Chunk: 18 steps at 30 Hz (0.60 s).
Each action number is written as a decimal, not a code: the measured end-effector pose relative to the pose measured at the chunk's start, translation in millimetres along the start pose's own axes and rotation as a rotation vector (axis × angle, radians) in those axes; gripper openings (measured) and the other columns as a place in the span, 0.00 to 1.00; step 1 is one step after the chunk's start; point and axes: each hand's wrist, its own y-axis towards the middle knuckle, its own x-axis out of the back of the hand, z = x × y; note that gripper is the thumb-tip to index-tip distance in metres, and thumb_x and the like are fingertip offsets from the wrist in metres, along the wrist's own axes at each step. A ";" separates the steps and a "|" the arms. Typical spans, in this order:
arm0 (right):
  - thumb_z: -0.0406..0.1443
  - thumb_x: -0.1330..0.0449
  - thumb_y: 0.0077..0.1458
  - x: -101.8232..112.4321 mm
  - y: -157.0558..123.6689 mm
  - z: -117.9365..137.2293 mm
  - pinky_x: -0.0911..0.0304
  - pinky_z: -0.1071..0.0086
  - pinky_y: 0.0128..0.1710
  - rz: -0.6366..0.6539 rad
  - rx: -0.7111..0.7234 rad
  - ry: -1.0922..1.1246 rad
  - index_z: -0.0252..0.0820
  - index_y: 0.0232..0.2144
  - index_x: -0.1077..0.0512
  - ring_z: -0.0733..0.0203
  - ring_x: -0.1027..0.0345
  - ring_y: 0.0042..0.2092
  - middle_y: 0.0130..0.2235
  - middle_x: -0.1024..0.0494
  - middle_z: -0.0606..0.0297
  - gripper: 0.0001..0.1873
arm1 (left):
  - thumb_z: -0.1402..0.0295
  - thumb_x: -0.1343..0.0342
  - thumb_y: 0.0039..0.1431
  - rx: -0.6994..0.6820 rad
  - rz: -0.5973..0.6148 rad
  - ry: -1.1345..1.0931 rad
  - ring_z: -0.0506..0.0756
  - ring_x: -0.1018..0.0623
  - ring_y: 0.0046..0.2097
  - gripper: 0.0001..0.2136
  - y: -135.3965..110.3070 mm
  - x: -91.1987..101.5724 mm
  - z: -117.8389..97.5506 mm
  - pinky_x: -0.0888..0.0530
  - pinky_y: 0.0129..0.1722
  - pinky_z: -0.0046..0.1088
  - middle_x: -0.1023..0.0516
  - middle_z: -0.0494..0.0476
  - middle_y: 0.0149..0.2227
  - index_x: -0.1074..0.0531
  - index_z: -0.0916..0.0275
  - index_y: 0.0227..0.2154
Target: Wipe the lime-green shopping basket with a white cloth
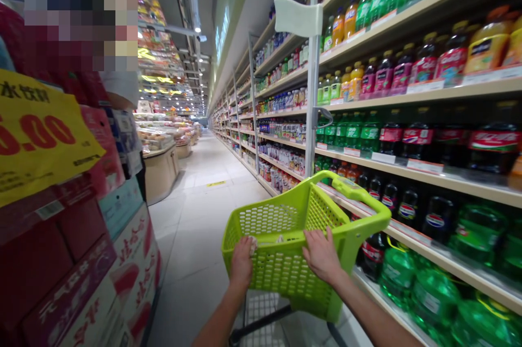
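A lime-green plastic shopping basket (285, 216) rides on a metal cart frame (265, 317) in front of me, tilted toward the right-hand shelves. My left hand (241, 261) grips the near rim of the basket at its left corner, fingers curled over the edge. My right hand (322, 253) is wrapped over the same rim farther right. The basket looks empty apart from a small pale scrap near my left hand.
Long shelves of bottled soft drinks (408, 135) run along the right, close to the basket. Stacked red cartons with a yellow price sign (36, 140) stand on the left, a person behind them. The tiled aisle (207, 184) stretches ahead.
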 end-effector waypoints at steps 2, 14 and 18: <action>0.36 0.51 0.50 0.2 -1.2 -3.6 0.69 0.52 0.55 0.006 0.011 -0.008 0.37 0.47 0.36 0.53 0.42 0.47 0.43 0.29 0.57 0.21 | 0.79 0.61 0.52 -0.105 0.028 -0.042 0.49 0.41 0.57 0.21 -3.4 -1.9 -0.3 0.46 0.57 0.29 0.37 0.52 0.54 0.37 0.61 0.49; 0.31 0.50 0.43 -8.3 -7.9 -1.8 0.66 0.50 0.56 -0.068 0.005 0.064 0.39 0.46 0.34 0.51 0.40 0.48 0.44 0.28 0.58 0.24 | 0.75 0.59 0.49 -0.011 0.091 -0.461 0.52 0.44 0.58 0.21 -12.6 -23.1 -28.5 0.50 0.59 0.35 0.39 0.51 0.55 0.35 0.59 0.47; 0.32 0.50 0.42 -19.3 -8.0 -5.6 0.61 0.48 0.55 -0.037 0.004 0.186 0.42 0.47 0.35 0.49 0.42 0.52 0.49 0.31 0.58 0.26 | 0.72 0.49 0.40 -0.030 0.193 -0.730 0.57 0.41 0.57 0.20 -9.5 -24.1 -43.7 0.48 0.58 0.34 0.35 0.56 0.52 0.29 0.58 0.41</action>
